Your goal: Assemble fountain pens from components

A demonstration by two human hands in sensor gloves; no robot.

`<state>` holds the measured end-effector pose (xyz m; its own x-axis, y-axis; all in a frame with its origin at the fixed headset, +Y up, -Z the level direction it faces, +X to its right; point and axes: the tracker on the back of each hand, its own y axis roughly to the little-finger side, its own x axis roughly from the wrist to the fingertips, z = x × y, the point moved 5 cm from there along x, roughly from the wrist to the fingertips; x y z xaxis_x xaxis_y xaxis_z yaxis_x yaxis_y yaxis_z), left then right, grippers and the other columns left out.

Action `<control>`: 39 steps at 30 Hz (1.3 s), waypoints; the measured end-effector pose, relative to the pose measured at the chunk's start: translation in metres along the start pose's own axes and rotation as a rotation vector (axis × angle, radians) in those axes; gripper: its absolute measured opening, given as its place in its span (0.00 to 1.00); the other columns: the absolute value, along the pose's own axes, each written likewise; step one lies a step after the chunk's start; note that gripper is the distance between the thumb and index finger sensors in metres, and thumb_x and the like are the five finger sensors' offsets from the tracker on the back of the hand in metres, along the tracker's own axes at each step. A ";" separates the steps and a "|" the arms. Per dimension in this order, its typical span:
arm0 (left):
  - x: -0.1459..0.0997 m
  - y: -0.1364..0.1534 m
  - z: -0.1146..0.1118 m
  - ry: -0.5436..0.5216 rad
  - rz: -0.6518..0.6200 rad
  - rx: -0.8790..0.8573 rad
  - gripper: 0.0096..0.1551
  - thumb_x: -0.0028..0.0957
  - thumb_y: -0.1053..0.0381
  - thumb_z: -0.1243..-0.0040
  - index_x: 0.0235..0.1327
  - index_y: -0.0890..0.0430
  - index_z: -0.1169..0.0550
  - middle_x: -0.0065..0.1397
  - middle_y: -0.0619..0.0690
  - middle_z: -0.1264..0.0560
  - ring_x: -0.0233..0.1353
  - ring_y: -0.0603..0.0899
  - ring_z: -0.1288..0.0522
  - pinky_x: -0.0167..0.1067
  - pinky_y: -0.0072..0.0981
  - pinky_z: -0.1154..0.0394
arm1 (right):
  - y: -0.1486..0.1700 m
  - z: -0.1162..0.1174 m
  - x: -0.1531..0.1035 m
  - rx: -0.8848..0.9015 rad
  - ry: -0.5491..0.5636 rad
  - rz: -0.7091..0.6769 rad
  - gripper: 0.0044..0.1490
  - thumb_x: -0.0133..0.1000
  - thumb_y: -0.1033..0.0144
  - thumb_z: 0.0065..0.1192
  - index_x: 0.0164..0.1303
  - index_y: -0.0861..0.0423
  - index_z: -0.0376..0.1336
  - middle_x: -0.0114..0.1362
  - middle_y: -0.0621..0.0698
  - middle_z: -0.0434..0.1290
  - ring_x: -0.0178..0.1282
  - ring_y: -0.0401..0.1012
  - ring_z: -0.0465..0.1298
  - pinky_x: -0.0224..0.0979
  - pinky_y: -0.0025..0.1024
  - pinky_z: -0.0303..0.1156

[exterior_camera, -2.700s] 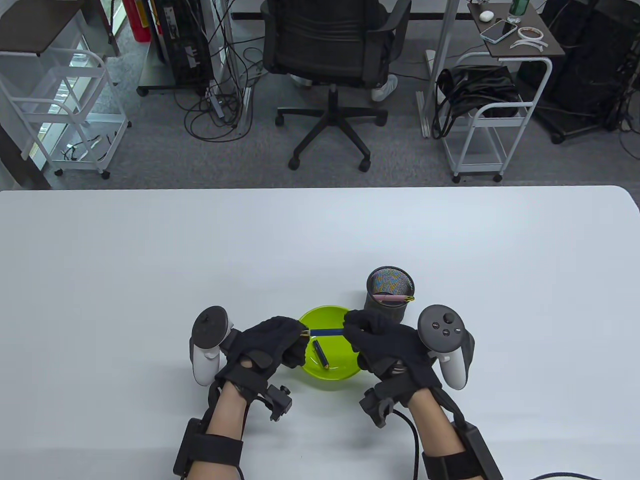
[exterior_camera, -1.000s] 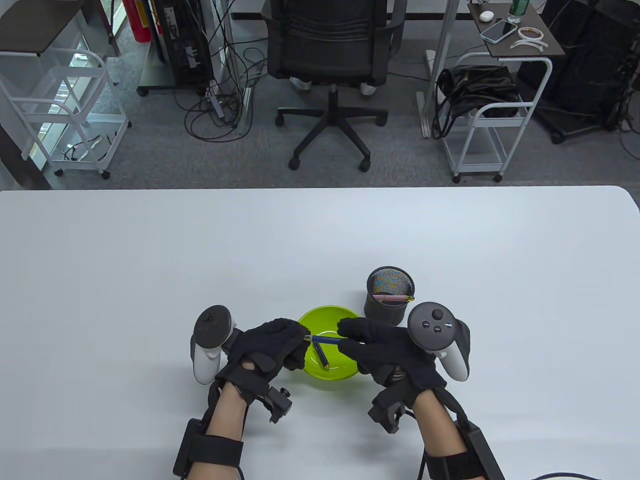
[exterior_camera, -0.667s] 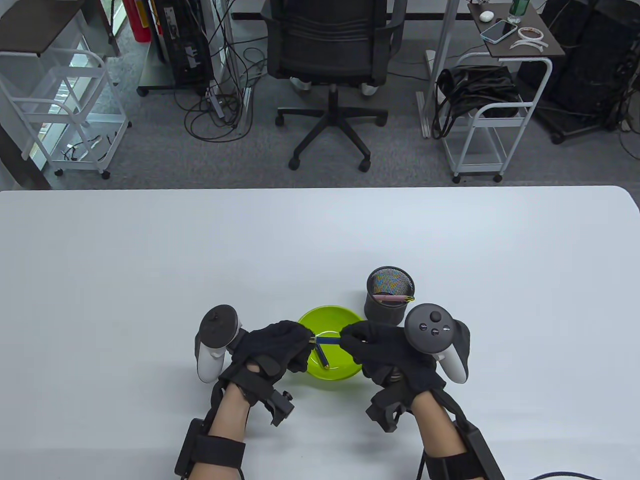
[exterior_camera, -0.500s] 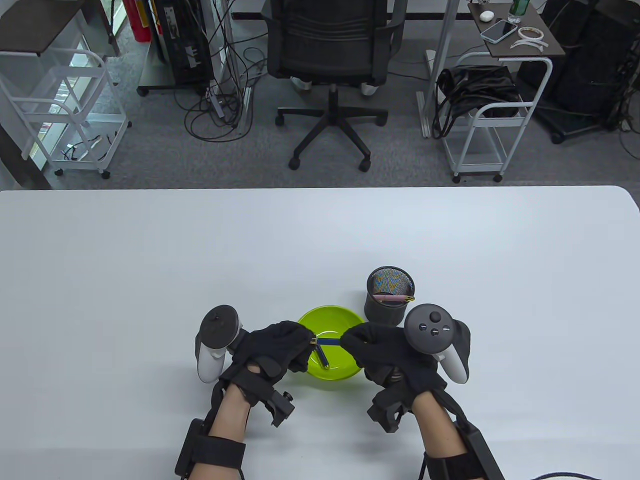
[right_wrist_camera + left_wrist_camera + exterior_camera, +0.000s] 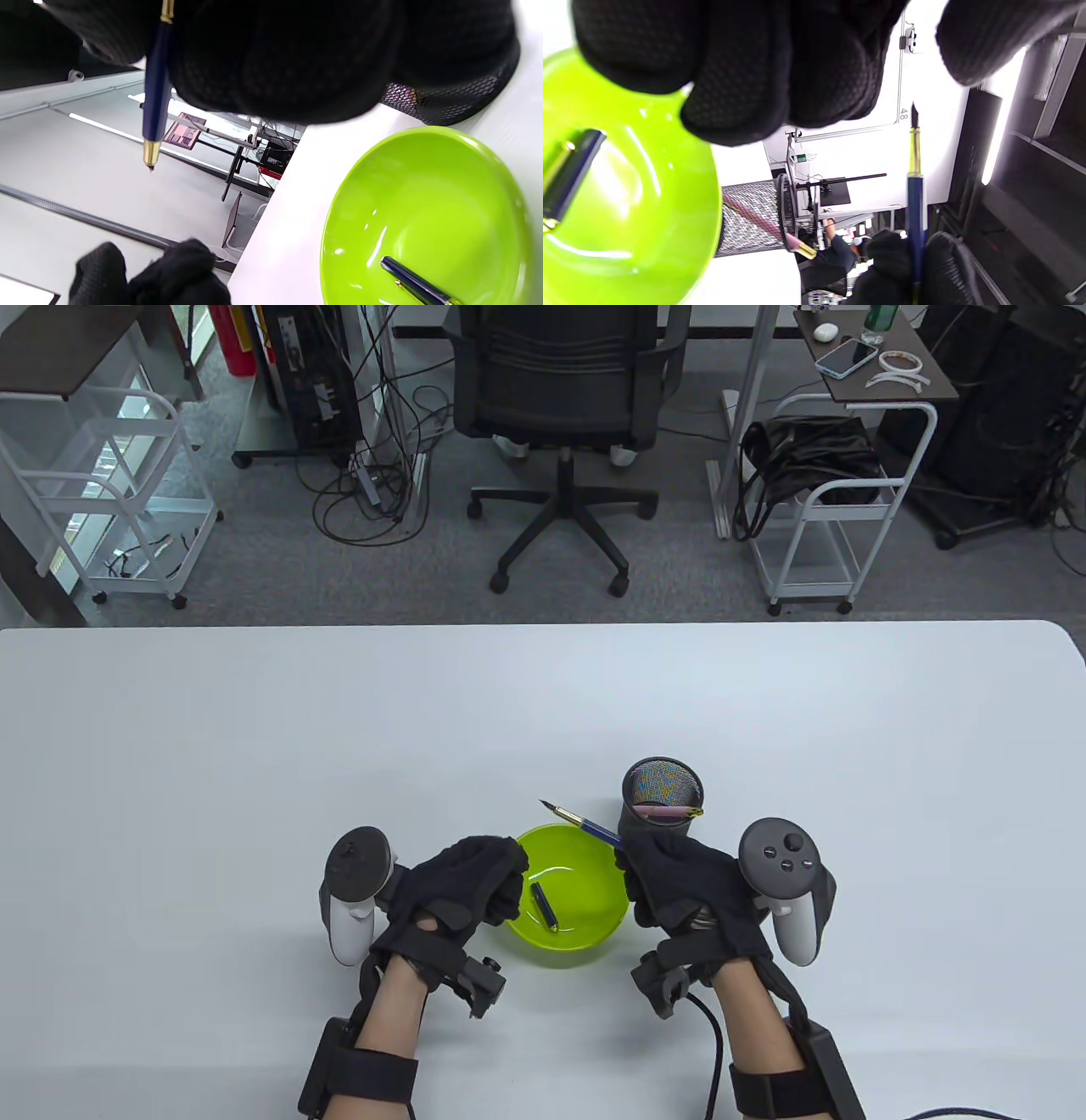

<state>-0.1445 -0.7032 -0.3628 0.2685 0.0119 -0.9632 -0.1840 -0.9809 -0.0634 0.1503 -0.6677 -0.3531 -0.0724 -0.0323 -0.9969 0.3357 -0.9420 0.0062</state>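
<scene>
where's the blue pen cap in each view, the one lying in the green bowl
Table view: the blue pen cap lies in the green bowl, between the hands.
Left wrist view: at the far left edge, inside the bowl.
Right wrist view: bottom right, in the bowl.
Shared landmark: the green bowl.

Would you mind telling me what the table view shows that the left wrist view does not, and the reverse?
Only the table view shows the backs of both hands, left hand and right hand, and the whole green bowl on the white table. Only the left wrist view shows the left hand's fingers curled with nothing visibly between them, and the pen's nib in close-up. Both show the blue pen held up by the right hand, the pen cap in the bowl, and the mesh cup with a pink pen.
</scene>
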 end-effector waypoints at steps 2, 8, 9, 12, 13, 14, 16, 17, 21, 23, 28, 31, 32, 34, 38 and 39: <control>0.002 -0.006 -0.007 -0.003 0.027 0.146 0.32 0.58 0.35 0.42 0.55 0.61 0.19 0.48 0.56 0.17 0.41 0.57 0.17 0.41 0.53 0.22 | 0.004 -0.004 0.002 0.045 0.019 0.025 0.31 0.53 0.43 0.54 0.47 0.55 0.75 0.38 0.48 0.81 0.24 0.41 0.82 0.34 0.44 0.81; 0.026 -0.044 -0.045 0.027 0.097 0.847 0.33 0.56 0.38 0.40 0.59 0.63 0.21 0.47 0.53 0.16 0.28 0.50 0.18 0.28 0.45 0.20 | 0.019 -0.013 0.005 0.154 0.041 0.082 0.31 0.54 0.44 0.53 0.50 0.55 0.74 0.40 0.49 0.80 0.26 0.41 0.82 0.36 0.44 0.81; 0.032 -0.045 -0.053 0.051 0.141 0.941 0.32 0.56 0.38 0.39 0.58 0.63 0.20 0.45 0.53 0.15 0.27 0.49 0.18 0.27 0.45 0.20 | 0.020 -0.015 0.005 0.159 0.054 0.099 0.31 0.54 0.43 0.52 0.50 0.55 0.74 0.40 0.49 0.80 0.26 0.41 0.82 0.36 0.44 0.81; 0.051 -0.038 -0.072 0.111 0.305 1.151 0.30 0.54 0.39 0.36 0.52 0.64 0.17 0.40 0.52 0.13 0.21 0.48 0.18 0.22 0.44 0.20 | 0.024 -0.018 0.005 0.179 0.061 0.121 0.32 0.54 0.43 0.52 0.49 0.54 0.74 0.40 0.49 0.80 0.26 0.41 0.82 0.36 0.44 0.81; 0.057 -0.031 -0.078 0.146 0.378 1.220 0.30 0.54 0.39 0.35 0.51 0.64 0.16 0.38 0.52 0.12 0.20 0.47 0.18 0.20 0.43 0.20 | 0.026 -0.019 0.005 0.194 0.057 0.123 0.32 0.54 0.43 0.52 0.49 0.54 0.74 0.40 0.48 0.80 0.26 0.41 0.82 0.36 0.44 0.81; 0.061 -0.027 -0.081 0.166 0.422 1.258 0.31 0.54 0.39 0.35 0.51 0.65 0.16 0.38 0.52 0.12 0.19 0.47 0.18 0.19 0.42 0.20 | 0.026 -0.019 0.006 0.205 0.057 0.124 0.32 0.54 0.43 0.51 0.49 0.54 0.74 0.40 0.49 0.80 0.26 0.41 0.82 0.36 0.44 0.81; 0.070 -0.016 -0.089 0.190 0.506 1.357 0.30 0.53 0.40 0.34 0.48 0.66 0.15 0.35 0.51 0.11 0.17 0.46 0.18 0.17 0.42 0.20 | 0.027 -0.021 0.005 0.225 0.062 0.124 0.32 0.54 0.43 0.51 0.49 0.54 0.74 0.40 0.49 0.80 0.26 0.41 0.82 0.36 0.44 0.81; 0.073 -0.012 -0.090 0.192 0.538 1.392 0.31 0.53 0.39 0.34 0.47 0.66 0.15 0.35 0.50 0.11 0.16 0.46 0.18 0.15 0.40 0.20 | 0.026 -0.021 0.005 0.228 0.063 0.124 0.32 0.54 0.43 0.51 0.49 0.54 0.74 0.40 0.49 0.80 0.26 0.41 0.82 0.36 0.44 0.81; 0.080 0.005 -0.092 0.219 0.648 1.427 0.32 0.52 0.38 0.33 0.44 0.67 0.14 0.32 0.49 0.09 0.12 0.44 0.18 0.10 0.37 0.21 | 0.025 -0.025 0.004 0.257 0.078 0.122 0.32 0.54 0.43 0.51 0.49 0.54 0.74 0.40 0.48 0.80 0.27 0.41 0.82 0.36 0.44 0.81; 0.082 0.011 -0.093 0.229 0.679 1.410 0.31 0.52 0.38 0.32 0.44 0.67 0.13 0.31 0.49 0.09 0.12 0.44 0.18 0.10 0.37 0.21 | 0.024 -0.026 0.004 0.279 0.074 0.118 0.32 0.54 0.42 0.51 0.49 0.54 0.73 0.41 0.48 0.80 0.27 0.40 0.82 0.36 0.43 0.81; 0.087 0.018 -0.098 0.226 0.663 1.475 0.29 0.52 0.40 0.31 0.41 0.66 0.12 0.28 0.48 0.10 0.10 0.45 0.19 0.09 0.38 0.22 | 0.023 -0.025 0.004 0.301 0.065 0.114 0.32 0.54 0.42 0.52 0.50 0.54 0.74 0.41 0.49 0.80 0.27 0.41 0.82 0.36 0.44 0.81; 0.088 0.020 -0.101 0.222 0.653 1.507 0.29 0.51 0.40 0.30 0.41 0.66 0.12 0.27 0.47 0.10 0.10 0.45 0.19 0.09 0.38 0.22 | 0.022 -0.027 0.004 0.310 0.066 0.114 0.32 0.54 0.42 0.52 0.50 0.54 0.74 0.41 0.49 0.80 0.27 0.41 0.82 0.37 0.44 0.81; 0.088 0.021 -0.101 0.225 0.657 1.506 0.29 0.51 0.40 0.30 0.41 0.66 0.12 0.28 0.47 0.10 0.10 0.45 0.19 0.09 0.38 0.22 | 0.022 -0.027 0.004 0.311 0.068 0.114 0.32 0.54 0.42 0.52 0.50 0.54 0.74 0.41 0.49 0.80 0.27 0.41 0.82 0.37 0.44 0.81; 0.088 0.024 -0.101 0.233 0.667 1.500 0.29 0.51 0.40 0.29 0.42 0.66 0.13 0.28 0.47 0.10 0.11 0.45 0.19 0.09 0.38 0.22 | 0.022 -0.028 0.004 0.322 0.067 0.115 0.32 0.54 0.42 0.52 0.50 0.54 0.74 0.41 0.49 0.80 0.27 0.41 0.82 0.37 0.44 0.81; 0.088 0.023 -0.102 0.237 0.668 1.510 0.29 0.51 0.40 0.29 0.42 0.66 0.13 0.28 0.47 0.10 0.11 0.45 0.19 0.10 0.38 0.22 | 0.023 -0.028 0.004 0.327 0.068 0.118 0.32 0.55 0.42 0.52 0.50 0.54 0.74 0.41 0.49 0.80 0.27 0.41 0.82 0.37 0.44 0.81; 0.088 0.023 -0.102 0.236 0.670 1.509 0.29 0.51 0.40 0.29 0.42 0.66 0.13 0.28 0.47 0.10 0.11 0.45 0.19 0.10 0.38 0.22 | 0.023 -0.028 0.004 0.327 0.068 0.118 0.32 0.55 0.42 0.52 0.50 0.54 0.74 0.41 0.49 0.80 0.27 0.41 0.82 0.37 0.44 0.81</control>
<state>-0.0286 -0.7446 -0.4226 -0.1277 -0.4705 -0.8731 -0.9664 0.2570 0.0029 0.1843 -0.6796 -0.3589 0.0150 -0.1357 -0.9906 0.0186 -0.9905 0.1360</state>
